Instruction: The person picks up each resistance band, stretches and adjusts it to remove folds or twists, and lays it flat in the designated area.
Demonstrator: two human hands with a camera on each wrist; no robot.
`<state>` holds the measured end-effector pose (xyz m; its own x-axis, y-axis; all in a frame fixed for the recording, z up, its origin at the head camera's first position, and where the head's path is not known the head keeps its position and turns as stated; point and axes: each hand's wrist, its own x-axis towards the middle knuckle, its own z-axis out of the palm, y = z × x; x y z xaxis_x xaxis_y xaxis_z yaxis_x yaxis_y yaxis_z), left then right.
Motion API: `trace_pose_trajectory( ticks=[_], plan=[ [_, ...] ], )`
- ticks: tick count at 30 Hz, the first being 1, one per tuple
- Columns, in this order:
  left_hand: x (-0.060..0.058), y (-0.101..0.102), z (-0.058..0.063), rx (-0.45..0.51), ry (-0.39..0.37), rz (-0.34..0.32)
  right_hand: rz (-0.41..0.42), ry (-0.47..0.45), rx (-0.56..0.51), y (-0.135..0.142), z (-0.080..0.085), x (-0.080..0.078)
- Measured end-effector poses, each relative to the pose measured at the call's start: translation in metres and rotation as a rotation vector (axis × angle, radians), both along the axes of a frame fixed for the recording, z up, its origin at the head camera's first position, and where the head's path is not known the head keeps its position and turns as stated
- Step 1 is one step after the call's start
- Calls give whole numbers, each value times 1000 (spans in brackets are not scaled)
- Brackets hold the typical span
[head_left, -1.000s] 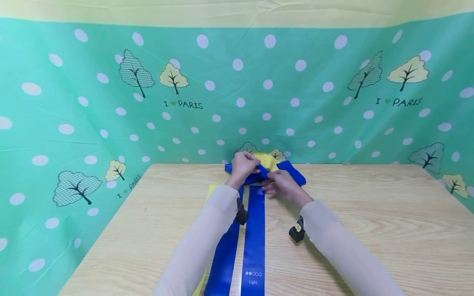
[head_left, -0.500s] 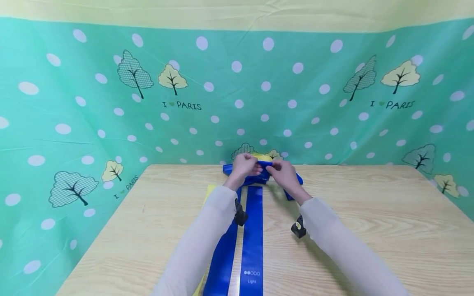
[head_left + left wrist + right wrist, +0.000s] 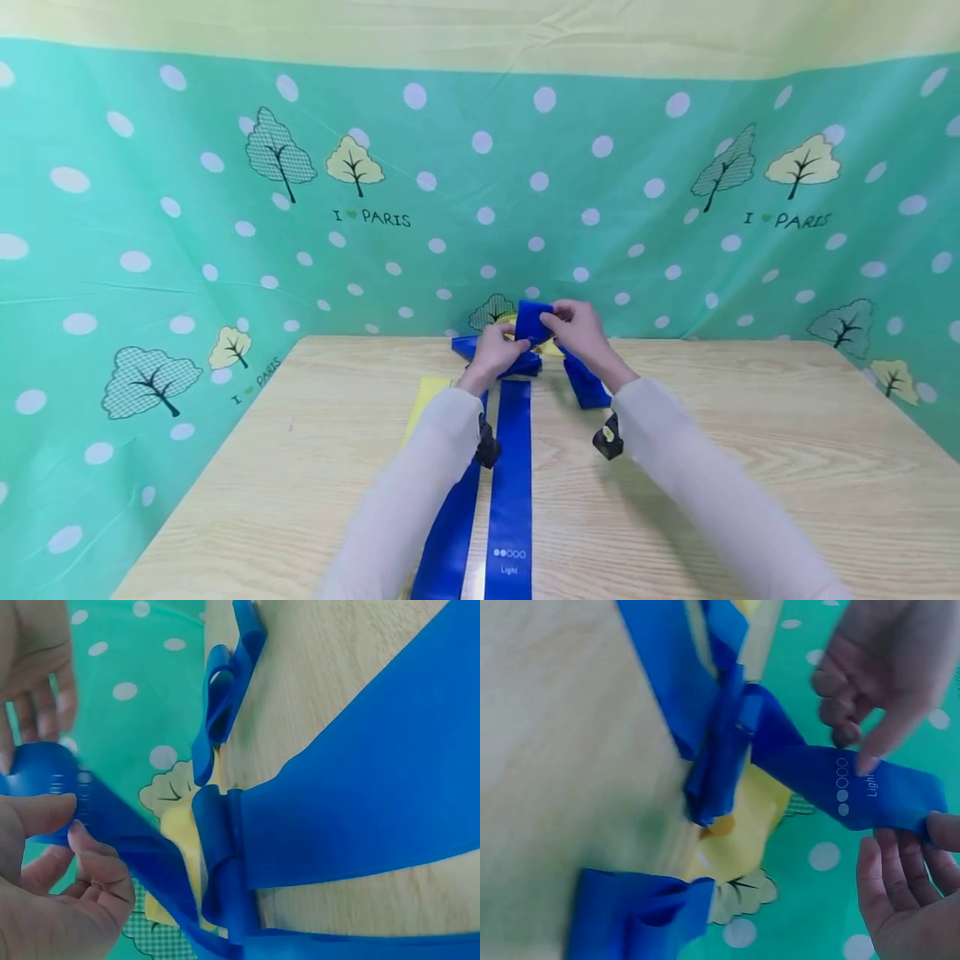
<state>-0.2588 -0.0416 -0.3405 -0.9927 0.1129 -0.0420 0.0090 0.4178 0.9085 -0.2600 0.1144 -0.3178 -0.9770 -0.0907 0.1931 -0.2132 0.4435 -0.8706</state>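
Observation:
Both hands hold one stretch of a blue resistance band [image 3: 531, 321], raised over the table's far edge. My left hand [image 3: 497, 352] pinches it between thumb and fingers. Its printed circles and the word "Light" show in the right wrist view on the held stretch of band [image 3: 855, 791]. At the end of this stretch, my right hand [image 3: 581, 332] grips it, thumb on top and fingers beneath in the right wrist view. From the hands, the band runs down to a bunched blue fold [image 3: 720, 757] at the table's edge. Yellow material [image 3: 746, 817] hangs beside that fold.
Two long blue strips [image 3: 510, 467] run along the wooden table [image 3: 712, 467] toward the person. A yellow strip [image 3: 429, 398] lies at their left. Another folded blue piece [image 3: 587, 385] lies to the right of the bunch. Behind hangs a green dotted curtain [image 3: 630, 217].
The right hand has moved up, lifting the held end of the band so its flat face shows. The folded blue piece on the right has shifted nearer the person. The left hand has hardly moved.

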Motion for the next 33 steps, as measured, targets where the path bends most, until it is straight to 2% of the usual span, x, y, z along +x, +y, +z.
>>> trace_pose_trajectory(
  ticks=[7, 15, 23, 27, 33],
  plan=[
    [0, 4, -8, -27, 48, -4, 21, 45, -42, 5, 22, -1],
    [2, 11, -5, 91, 114, -3, -19, 101, -15, 9, 48, 0],
    [4, 22, 9, 173, 306, -6, -78, 181, -67, 13, 75, 1],
    [5, 25, 13, 216, 293, 7, -90, 182, -64, 17, 82, 0],
    [6, 23, 12, 153, 242, 35, -98, 146, -85, 19, 85, 1]
  ],
)
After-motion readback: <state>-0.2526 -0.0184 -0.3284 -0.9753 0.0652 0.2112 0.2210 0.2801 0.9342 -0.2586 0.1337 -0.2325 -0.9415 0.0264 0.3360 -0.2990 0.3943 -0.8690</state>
